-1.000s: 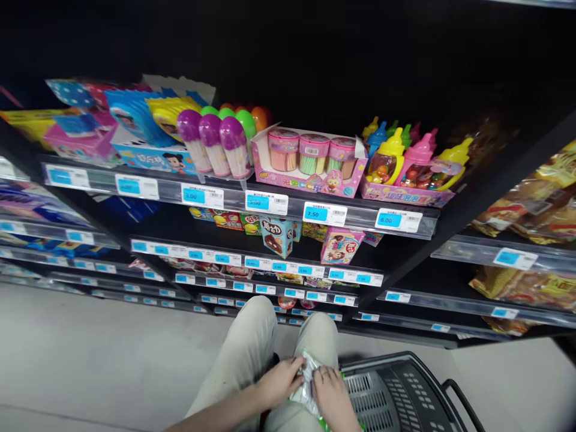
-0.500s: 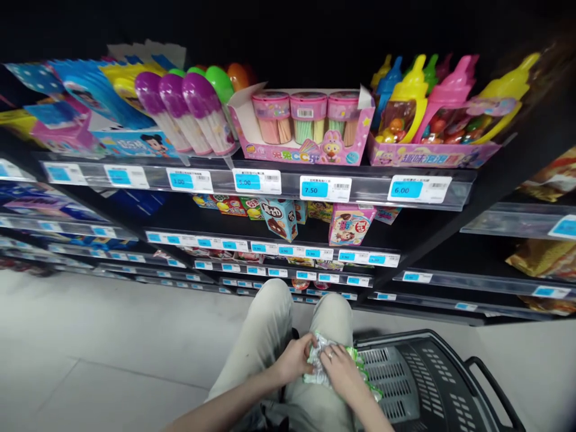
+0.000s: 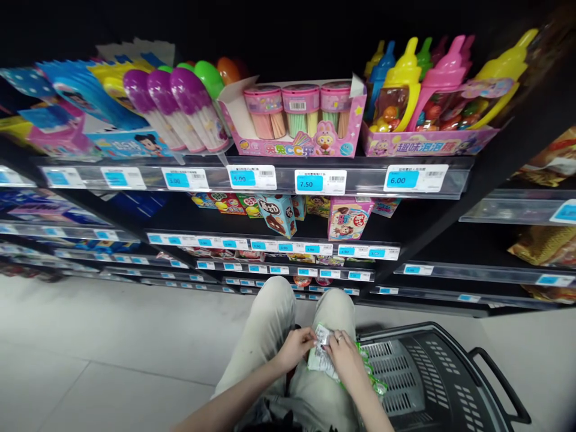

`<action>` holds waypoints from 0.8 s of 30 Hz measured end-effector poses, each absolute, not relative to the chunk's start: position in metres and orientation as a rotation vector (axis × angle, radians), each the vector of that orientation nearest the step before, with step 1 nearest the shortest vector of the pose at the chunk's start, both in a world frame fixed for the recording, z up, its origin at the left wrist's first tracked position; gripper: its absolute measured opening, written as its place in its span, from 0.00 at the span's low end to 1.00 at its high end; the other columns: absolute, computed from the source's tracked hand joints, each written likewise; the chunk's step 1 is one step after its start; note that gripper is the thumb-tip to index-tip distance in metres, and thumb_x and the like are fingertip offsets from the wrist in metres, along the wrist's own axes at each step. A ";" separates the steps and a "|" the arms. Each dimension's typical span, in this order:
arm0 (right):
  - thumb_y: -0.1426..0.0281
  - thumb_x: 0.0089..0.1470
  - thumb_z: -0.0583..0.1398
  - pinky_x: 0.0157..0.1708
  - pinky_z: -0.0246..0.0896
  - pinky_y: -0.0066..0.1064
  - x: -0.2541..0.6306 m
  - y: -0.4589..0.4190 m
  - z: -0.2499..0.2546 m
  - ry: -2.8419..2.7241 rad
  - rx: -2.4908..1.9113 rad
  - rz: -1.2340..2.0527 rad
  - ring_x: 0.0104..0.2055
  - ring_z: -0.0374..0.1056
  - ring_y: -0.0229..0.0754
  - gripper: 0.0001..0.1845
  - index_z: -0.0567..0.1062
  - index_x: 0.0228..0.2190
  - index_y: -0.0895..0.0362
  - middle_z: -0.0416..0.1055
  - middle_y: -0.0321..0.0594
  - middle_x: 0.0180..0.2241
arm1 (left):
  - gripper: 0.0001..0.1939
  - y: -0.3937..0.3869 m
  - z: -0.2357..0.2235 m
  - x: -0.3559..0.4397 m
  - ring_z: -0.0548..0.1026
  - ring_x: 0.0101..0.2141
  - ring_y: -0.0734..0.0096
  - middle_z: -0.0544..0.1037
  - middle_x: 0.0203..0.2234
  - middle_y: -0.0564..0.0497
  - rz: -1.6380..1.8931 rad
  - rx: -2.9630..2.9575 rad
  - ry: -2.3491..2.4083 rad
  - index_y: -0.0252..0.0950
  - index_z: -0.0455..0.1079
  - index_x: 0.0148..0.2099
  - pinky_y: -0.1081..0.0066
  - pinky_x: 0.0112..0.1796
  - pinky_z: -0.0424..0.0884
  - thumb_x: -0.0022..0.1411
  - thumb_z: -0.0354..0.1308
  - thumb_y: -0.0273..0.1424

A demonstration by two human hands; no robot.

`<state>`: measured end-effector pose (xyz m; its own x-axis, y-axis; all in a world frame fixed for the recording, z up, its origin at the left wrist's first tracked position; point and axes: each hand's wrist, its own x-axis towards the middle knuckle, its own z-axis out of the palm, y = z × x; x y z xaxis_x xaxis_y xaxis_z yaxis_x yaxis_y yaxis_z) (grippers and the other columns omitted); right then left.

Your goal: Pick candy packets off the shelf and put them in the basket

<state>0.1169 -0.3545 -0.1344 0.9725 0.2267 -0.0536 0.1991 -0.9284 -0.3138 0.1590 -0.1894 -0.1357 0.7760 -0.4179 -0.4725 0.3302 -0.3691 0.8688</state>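
Observation:
Low in the head view, both hands grip a crinkly white and green snack packet (image 3: 320, 359) over my lap. My left hand (image 3: 295, 349) pinches its left edge with closed fingers. My right hand (image 3: 345, 359), with a ring on one finger, closes over its right side. My knees in pale trousers (image 3: 274, 312) point at the shelves. A dark plastic shopping basket (image 3: 418, 378) stands just right of my right hand, and the packet's green end hangs over the basket's near rim.
Black store shelves (image 3: 252, 177) with blue price tags face me. The top shelf holds purple-capped candy tubes (image 3: 180, 111), a pink box of candy jars (image 3: 299, 117) and bottle-shaped candy containers (image 3: 427, 90). Small boxes (image 3: 279, 215) sit lower. Grey tiled floor (image 3: 112, 336) spreads left.
The view has tilted up and moved closer to the shelves. Both hands have stayed on the packet, shifting slightly and drawing it in over my lap.

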 end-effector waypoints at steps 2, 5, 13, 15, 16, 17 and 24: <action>0.71 0.51 0.57 0.41 0.55 0.35 0.114 -0.356 -0.136 -0.273 -2.832 0.094 0.42 0.61 0.46 0.05 0.71 0.31 0.59 0.67 0.43 0.36 | 0.06 -0.190 -0.143 0.159 0.61 0.18 0.78 0.63 0.17 0.57 -0.797 1.762 -0.039 0.31 0.62 0.30 0.79 0.20 0.57 0.50 0.51 0.30; 0.69 0.50 0.58 0.40 0.56 0.36 0.112 -0.359 -0.134 -0.241 -2.857 0.067 0.40 0.61 0.46 0.05 0.72 0.29 0.58 0.68 0.42 0.33 | 0.08 -0.190 -0.154 0.158 0.59 0.17 0.80 0.60 0.16 0.59 -0.779 1.749 -0.009 0.32 0.59 0.35 0.79 0.19 0.56 0.50 0.51 0.28; 0.79 0.49 0.56 0.38 0.57 0.39 0.100 -0.356 -0.127 -0.461 -2.988 0.030 0.40 0.63 0.49 0.08 0.71 0.33 0.61 0.68 0.47 0.37 | 0.11 -0.190 -0.167 0.159 0.65 0.25 0.75 0.69 0.22 0.54 -0.807 1.742 -0.066 0.30 0.66 0.32 0.77 0.28 0.60 0.48 0.58 0.33; 0.80 0.50 0.54 0.37 0.57 0.40 0.100 -0.357 -0.130 -0.455 -2.983 0.022 0.39 0.63 0.49 0.08 0.71 0.32 0.60 0.68 0.47 0.35 | 0.11 -0.194 -0.168 0.159 0.65 0.28 0.73 0.70 0.23 0.52 -0.809 1.732 -0.092 0.29 0.68 0.30 0.76 0.30 0.60 0.47 0.59 0.34; 0.80 0.51 0.54 0.38 0.57 0.40 0.101 -0.358 -0.131 -0.436 -2.976 0.021 0.38 0.63 0.48 0.08 0.71 0.31 0.60 0.68 0.46 0.34 | 0.12 -0.196 -0.169 0.158 0.65 0.28 0.73 0.71 0.23 0.52 -0.807 1.726 -0.095 0.29 0.69 0.29 0.76 0.30 0.60 0.48 0.59 0.35; 0.79 0.51 0.53 0.37 0.57 0.40 0.102 -0.360 -0.133 -0.411 -2.971 0.021 0.37 0.64 0.48 0.07 0.70 0.31 0.60 0.68 0.46 0.33 | 0.14 -0.199 -0.171 0.157 0.65 0.27 0.73 0.71 0.23 0.51 -0.802 1.719 -0.090 0.28 0.69 0.29 0.75 0.30 0.60 0.49 0.58 0.37; 0.79 0.50 0.54 0.36 0.59 0.38 0.088 -0.377 -0.140 -0.422 -3.003 -0.039 0.36 0.65 0.48 0.06 0.69 0.31 0.59 0.68 0.45 0.35 | 0.20 -0.206 -0.176 0.149 0.64 0.26 0.73 0.70 0.23 0.49 -0.758 1.697 -0.038 0.27 0.70 0.31 0.74 0.29 0.61 0.52 0.54 0.43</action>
